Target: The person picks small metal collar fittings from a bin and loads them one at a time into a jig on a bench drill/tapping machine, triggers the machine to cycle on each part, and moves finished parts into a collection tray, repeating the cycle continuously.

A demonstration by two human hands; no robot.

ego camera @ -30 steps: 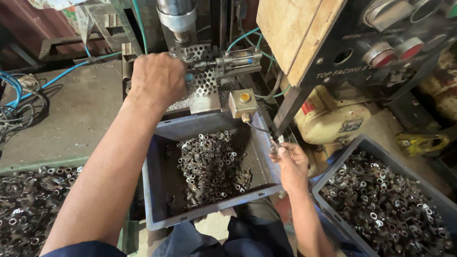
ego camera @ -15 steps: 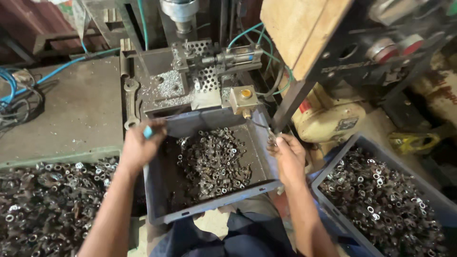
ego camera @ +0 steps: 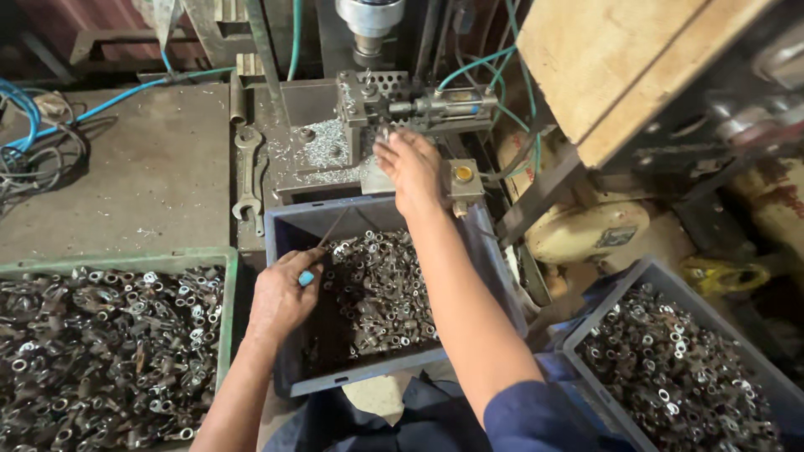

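My left hand [ego camera: 280, 297] rests on the left rim of a grey bin [ego camera: 368, 381] and is closed around a thin metal pick with a blue handle [ego camera: 306, 278]. The pick's rod points up over the bin. The bin holds several small metal ring-ended parts [ego camera: 377, 285]. My right hand [ego camera: 410, 167] reaches past the bin's far edge to the machine's perforated clamp fixture [ego camera: 368, 100]. Its fingertips are pinched on what looks like a small metal part at the fixture; the fingers hide the part itself.
A green tray [ego camera: 228, 276] of metal parts lies at the left and another grey bin [ego camera: 586, 322] of parts at the right. A wrench [ego camera: 247, 176] lies on the machine table. A spindle [ego camera: 368, 21] hangs above the fixture, beside a yellow-button box [ego camera: 462, 174], a wooden board [ego camera: 603, 67] and blue cables [ego camera: 33, 142].
My left hand came back from the fixture to the bin's left rim with the pick. My right hand left the bin's right side and reached up to the fixture.
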